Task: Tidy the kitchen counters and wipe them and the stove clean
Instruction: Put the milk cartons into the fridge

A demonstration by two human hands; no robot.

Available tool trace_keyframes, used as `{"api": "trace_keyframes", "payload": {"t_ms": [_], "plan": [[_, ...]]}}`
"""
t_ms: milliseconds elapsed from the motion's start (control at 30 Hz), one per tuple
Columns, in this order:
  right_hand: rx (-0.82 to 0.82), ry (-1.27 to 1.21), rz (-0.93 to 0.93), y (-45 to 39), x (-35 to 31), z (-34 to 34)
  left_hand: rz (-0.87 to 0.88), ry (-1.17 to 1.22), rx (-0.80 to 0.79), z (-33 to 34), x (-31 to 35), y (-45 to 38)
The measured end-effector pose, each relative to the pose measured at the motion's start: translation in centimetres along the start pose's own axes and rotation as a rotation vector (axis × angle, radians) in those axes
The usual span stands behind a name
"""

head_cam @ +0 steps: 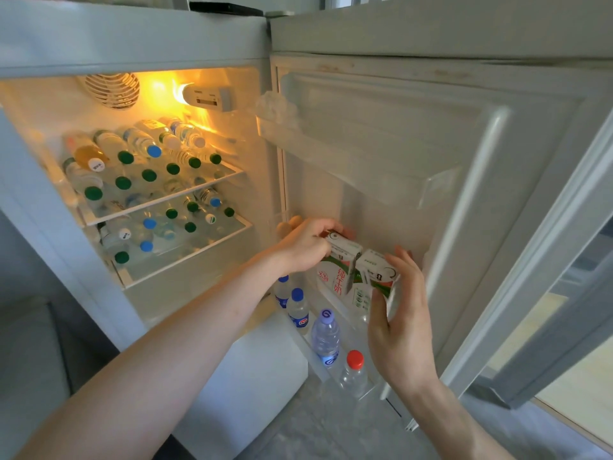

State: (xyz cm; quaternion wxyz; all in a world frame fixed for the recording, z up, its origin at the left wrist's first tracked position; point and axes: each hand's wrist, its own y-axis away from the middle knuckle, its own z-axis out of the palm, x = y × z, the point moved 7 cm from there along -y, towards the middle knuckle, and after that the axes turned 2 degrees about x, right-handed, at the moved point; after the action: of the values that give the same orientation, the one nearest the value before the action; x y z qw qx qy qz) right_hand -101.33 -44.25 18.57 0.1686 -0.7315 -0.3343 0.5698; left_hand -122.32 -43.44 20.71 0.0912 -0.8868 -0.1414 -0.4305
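Observation:
An open fridge fills the view, its door (431,134) swung out to the right. Two white, green and red milk cartons stand side by side in a middle door shelf. My left hand (306,247) grips the top of the left carton (338,267). My right hand (401,313) holds the right carton (376,273), fingers behind it and thumb on its front face.
Below the cartons, the bottom door rack (318,366) holds blue-capped bottles (326,336) and a red-capped bottle (354,373). Inside the fridge, glass shelves (185,190) carry several lying bottles with green and blue caps. Grey floor (331,433) lies below.

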Motion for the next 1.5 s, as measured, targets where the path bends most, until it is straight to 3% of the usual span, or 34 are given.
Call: {"api": "trace_keyframes", "payload": {"t_ms": [167,533,767,900,1333,1500], "plan": [[-0.033,-0.052,-0.001,0.6,-0.7,-0.7,-0.042,0.109,0.082,-0.3,-0.9,0.4],[-0.081,-0.006,-0.066,2.9,-3.2,-3.9,0.088,0.197,0.197,-0.4,0.8,6.2],[-0.371,0.076,-0.012,3.7,-1.4,-0.8,0.047,0.219,0.343,-1.8,0.2,15.0],[-0.498,0.178,-0.115,4.5,-0.8,1.5,-0.035,0.158,0.454,-2.4,-1.2,20.3],[-0.893,-0.084,-0.32,6.8,-4.6,5.3,-0.189,0.004,0.855,-1.1,3.8,27.7],[-1.041,-0.328,-0.465,8.7,-8.2,1.1,-0.218,-0.012,1.025,1.4,7.4,29.9]]}}
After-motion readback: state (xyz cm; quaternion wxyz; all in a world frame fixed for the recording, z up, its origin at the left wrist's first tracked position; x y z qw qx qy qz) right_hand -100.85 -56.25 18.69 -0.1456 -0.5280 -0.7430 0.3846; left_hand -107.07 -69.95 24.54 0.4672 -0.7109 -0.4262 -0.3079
